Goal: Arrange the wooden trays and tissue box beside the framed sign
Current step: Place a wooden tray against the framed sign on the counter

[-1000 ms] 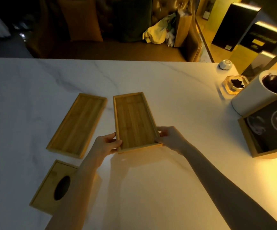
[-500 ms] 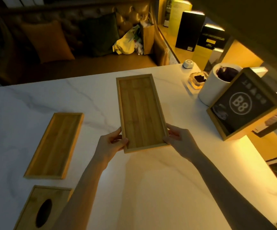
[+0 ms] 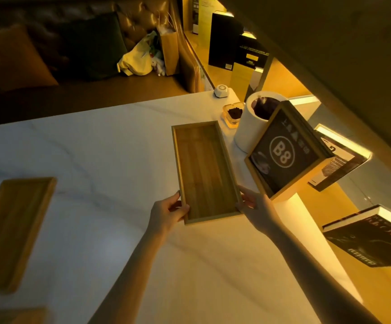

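Note:
I hold a long wooden tray point(image 3: 203, 169) by its near end, my left hand point(image 3: 166, 213) on its left corner and my right hand point(image 3: 257, 206) on its right corner. The tray lies lengthwise just left of the framed sign point(image 3: 285, 153), a wood-framed black board marked B8, with a narrow gap between them. A second wooden tray point(image 3: 12, 230) rests on the white marble table point(image 3: 101, 160) at the far left. Only a corner of the wooden tissue box point(image 3: 9, 315) shows at the bottom left edge.
Behind the sign stand a white cylindrical bin point(image 3: 253, 127), a glass ashtray point(image 3: 233, 113) and a small white puck point(image 3: 221, 90). The table's right edge runs along a lit shelf with black books point(image 3: 374, 239). A sofa with cushions lies beyond the far edge.
Both hands have carried the tray to the right, from the table's middle to right beside the framed sign. The other tray and the tissue box stayed in place on the left.

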